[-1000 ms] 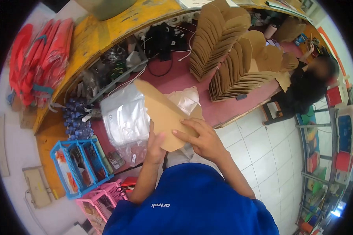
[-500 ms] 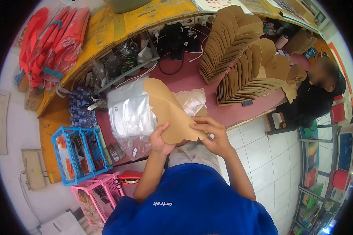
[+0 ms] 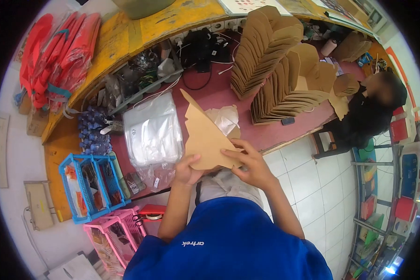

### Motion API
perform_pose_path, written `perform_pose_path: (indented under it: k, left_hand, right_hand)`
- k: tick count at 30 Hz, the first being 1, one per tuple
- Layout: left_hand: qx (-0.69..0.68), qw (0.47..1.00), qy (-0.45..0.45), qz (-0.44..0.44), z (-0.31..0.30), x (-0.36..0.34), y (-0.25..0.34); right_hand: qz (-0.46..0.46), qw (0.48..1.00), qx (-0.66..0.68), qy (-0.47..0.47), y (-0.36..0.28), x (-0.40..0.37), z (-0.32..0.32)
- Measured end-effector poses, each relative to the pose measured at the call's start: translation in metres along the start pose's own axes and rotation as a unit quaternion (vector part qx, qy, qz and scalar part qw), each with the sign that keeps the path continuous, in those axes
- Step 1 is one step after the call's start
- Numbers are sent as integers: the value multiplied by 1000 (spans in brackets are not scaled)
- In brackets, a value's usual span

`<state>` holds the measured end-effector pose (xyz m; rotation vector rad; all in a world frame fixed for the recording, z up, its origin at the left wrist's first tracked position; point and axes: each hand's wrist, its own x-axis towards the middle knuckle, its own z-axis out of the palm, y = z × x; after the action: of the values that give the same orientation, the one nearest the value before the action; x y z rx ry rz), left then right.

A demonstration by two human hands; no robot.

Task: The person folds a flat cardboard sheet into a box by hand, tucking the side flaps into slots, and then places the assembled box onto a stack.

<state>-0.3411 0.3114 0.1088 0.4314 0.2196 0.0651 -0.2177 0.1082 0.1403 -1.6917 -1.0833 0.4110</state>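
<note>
Both my hands hold a brown cardboard sheet (image 3: 204, 133) with cut, notched edges, in front of my body at the table's edge. My left hand (image 3: 189, 171) grips its lower left corner, thumb on top and fingers hidden beneath. At the lower right, my right hand (image 3: 249, 163) is closed on the sheet with its fingers over the face. Just behind the sheet lies a crumpled pale wrapper (image 3: 225, 118). To its left is a stack of clear plastic bags (image 3: 154, 133).
Stacked folded brown cardboard boxes (image 3: 289, 88) stand on the red tabletop (image 3: 205, 95). Blue plastic baskets (image 3: 91, 186) and a pink basket (image 3: 112, 233) are at left. A person in dark clothing (image 3: 366, 112) sits at right. Red plastic-wrapped items (image 3: 63, 56) hang upper left.
The cardboard sheet has turned and bent differently, its top now narrowing to a point at upper left. More of the plastic bag stack shows. My fingers have shifted slightly along the sheet.
</note>
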Motion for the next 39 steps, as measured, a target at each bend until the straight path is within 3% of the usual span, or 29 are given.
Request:
perform_pose_path:
  k: [2, 3, 5, 6, 8, 12, 14, 18, 20, 21, 23, 24, 26, 27, 28, 30, 32, 33, 34, 37, 39]
  left_hand:
    - [45, 992, -50, 107, 14, 1, -17]
    - [44, 992, -50, 106, 12, 1, -25]
    - [208, 969, 81, 100, 4, 2, -40]
    - [208, 969, 85, 102, 5, 2, -40]
    - [178, 963, 196, 60, 8, 3, -39]
    - [170, 966, 171, 91, 1, -12, -55]
    - [197, 967, 153, 59, 1, -23, -72]
    - [269, 946, 175, 51, 30, -34, -105]
    - [544, 827, 133, 50, 46, -40, -121]
    - [546, 826, 134, 41, 56, -38, -129]
    - [717, 661, 86, 204, 74, -31, -145]
    - [717, 660, 93, 201, 79, -34, -158]
    - [809, 570, 77, 121, 90, -36, -174]
    - [810, 567, 79, 125, 99, -38, -175]
    - [794, 588, 68, 143, 109, -41, -176]
    - [775, 609, 47, 162, 111, -41, -175]
    - [751, 635, 120, 135, 90, -40, -159]
    - [750, 611, 170, 188, 90, -39, -146]
    - [745, 583, 220, 240, 91, -35, -133]
    - [702, 589, 268, 299, 78, -13, -107]
    - [591, 769, 124, 209, 82, -2, -96]
  right_hand:
    - [-2, 1000, -8, 13, -1, -3, 5]
    - [-1, 1000, -9, 13, -4, -4, 7]
    - [-14, 999, -32, 7, -7, -5, 9]
    - [-14, 999, -29, 3, -6, -6, 8]
    - [22, 998, 58, 13, 2, -6, 6]
    - [51, 992, 118, -9, 26, -14, 3]
    - [104, 969, 223, -24, 27, -23, -1]
    - [126, 951, 277, -49, 24, -46, -20]
    - [134, 942, 295, -84, 24, -60, -30]
    - [139, 940, 302, -80, 26, -67, -32]
    - [97, 954, 257, -119, 31, -80, -38]
    - [98, 952, 261, -125, 32, -88, -38]
    - [121, 951, 278, -58, 37, -100, -34]
    - [117, 960, 256, 2, 48, -104, -30]
    - [112, 961, 254, 3, 55, -110, -35]
    - [317, 841, 430, 85, 69, -125, -56]
    - [282, 874, 373, 131, 74, -136, -69]
    - [247, 900, 318, 168, 76, -140, -74]
    - [247, 900, 317, 171, 80, -145, -81]
    - [229, 881, 389, 144, 87, -155, -98]
    - [210, 893, 388, 89, 80, -153, -107]
